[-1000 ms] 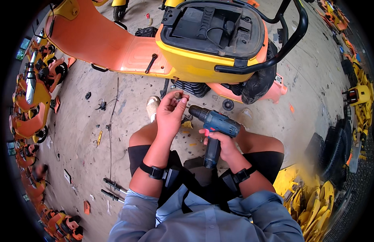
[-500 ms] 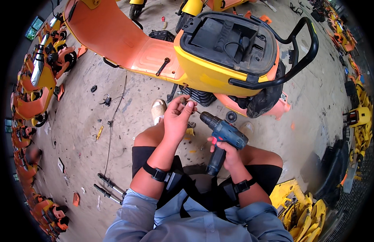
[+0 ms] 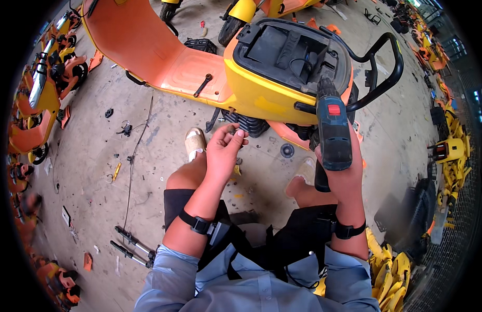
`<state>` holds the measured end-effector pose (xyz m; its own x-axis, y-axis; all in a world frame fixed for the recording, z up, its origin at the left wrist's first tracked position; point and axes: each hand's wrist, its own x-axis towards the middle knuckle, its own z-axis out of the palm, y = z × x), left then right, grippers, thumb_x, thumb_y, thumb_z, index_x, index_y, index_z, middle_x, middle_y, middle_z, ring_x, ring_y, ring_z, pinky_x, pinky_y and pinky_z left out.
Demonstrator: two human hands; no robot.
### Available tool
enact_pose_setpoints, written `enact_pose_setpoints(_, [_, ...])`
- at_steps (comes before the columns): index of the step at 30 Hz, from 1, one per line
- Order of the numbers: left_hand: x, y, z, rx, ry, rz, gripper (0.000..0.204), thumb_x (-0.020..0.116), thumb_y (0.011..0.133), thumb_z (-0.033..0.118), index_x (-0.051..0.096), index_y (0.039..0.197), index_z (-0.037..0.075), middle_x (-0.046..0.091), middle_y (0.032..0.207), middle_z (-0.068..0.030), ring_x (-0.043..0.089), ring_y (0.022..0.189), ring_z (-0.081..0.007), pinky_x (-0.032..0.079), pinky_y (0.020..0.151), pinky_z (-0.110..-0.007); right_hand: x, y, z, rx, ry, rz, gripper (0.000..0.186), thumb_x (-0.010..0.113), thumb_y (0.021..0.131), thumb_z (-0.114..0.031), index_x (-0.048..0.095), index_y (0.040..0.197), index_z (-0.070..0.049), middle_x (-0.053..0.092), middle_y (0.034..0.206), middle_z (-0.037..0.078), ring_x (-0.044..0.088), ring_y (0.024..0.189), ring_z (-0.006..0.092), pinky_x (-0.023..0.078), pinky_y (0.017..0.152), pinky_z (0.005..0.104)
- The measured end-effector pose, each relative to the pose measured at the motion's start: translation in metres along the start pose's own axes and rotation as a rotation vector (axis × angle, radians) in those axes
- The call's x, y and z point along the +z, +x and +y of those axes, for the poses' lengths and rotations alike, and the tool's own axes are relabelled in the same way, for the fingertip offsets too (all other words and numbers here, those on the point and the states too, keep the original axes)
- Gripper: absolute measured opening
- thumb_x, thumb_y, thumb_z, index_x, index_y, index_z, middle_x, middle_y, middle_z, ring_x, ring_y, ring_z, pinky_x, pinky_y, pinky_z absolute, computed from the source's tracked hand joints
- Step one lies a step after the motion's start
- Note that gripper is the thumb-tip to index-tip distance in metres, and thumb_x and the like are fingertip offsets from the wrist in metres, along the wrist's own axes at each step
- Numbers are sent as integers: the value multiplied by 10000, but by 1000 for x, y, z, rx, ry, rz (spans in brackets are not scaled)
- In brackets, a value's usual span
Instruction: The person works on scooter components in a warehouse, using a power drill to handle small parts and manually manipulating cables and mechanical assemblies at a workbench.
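My right hand (image 3: 349, 179) grips a blue-and-black cordless drill (image 3: 335, 136) with a red button. The drill is raised, its chuck pointing toward the rear of a yellow-and-orange scooter body (image 3: 272, 86). My left hand (image 3: 225, 145) is closed in a pinch below the scooter's side, near a black crate-like part (image 3: 250, 125); a small thing between its fingertips is too hidden to name. On the scooter's orange footboard lies a dark wrench-like crank piece (image 3: 202, 85). The black open seat compartment (image 3: 295, 52) holds a loose cable.
A black rear rail (image 3: 394, 67) juts from the scooter's back. A dark round part (image 3: 287, 150) lies on the floor between my feet. Yellow panels (image 3: 392, 275) are heaped at my lower right. Metal fork tubes (image 3: 134, 244) lie at left, and more scooters (image 3: 41, 114) stand beyond.
My right hand has swung the drill up and to the right, away from my left hand. My left hand stays in nearly the same place, still pinched. The view has shifted slightly.
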<state>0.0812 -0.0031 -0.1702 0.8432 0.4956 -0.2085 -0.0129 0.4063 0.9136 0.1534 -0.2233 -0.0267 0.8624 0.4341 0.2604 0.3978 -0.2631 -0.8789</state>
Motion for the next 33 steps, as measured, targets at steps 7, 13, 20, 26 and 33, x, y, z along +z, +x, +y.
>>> enact_pose_setpoints(7, [-3,4,-1,-22,-22,-44,270,629,990,178,573,1204,24,695,958,-63,638,824,-110,471,736,-241,-10,68,-3,27,-950,147,643,754,768,-115,532,1367,-36,658,1192,160,645,1037,372,517,895,437])
enact_pose_setpoints(13, [-3,3,2,-29,-38,-68,255,620,995,184,575,1195,33,695,974,-63,636,833,-111,465,737,-241,-7,102,17,-239,-1234,105,568,763,757,-122,591,1294,-54,671,1134,124,613,1100,319,478,937,425])
enact_pose_setpoints(20, [-1,4,3,-80,26,-95,262,570,1020,219,568,1204,32,700,1036,-62,645,918,-125,463,782,-257,18,70,16,-398,-989,221,511,678,818,-70,565,1316,-43,603,1293,176,573,1185,359,400,1044,448])
enact_pose_setpoints(26, [4,4,0,-77,-24,-203,296,539,1032,237,552,1244,31,675,1202,-115,615,1105,-176,449,897,-290,55,8,34,-137,-366,-102,381,669,851,-126,605,1213,-25,656,1170,161,612,1087,345,449,956,430])
enact_pose_setpoints(33, [18,4,-12,-139,-110,-297,309,525,1041,225,530,1274,23,633,1292,-140,569,1194,-194,421,1030,-343,105,-18,93,222,-13,-363,369,674,905,-202,578,1210,-19,678,1098,195,661,989,358,526,839,413])
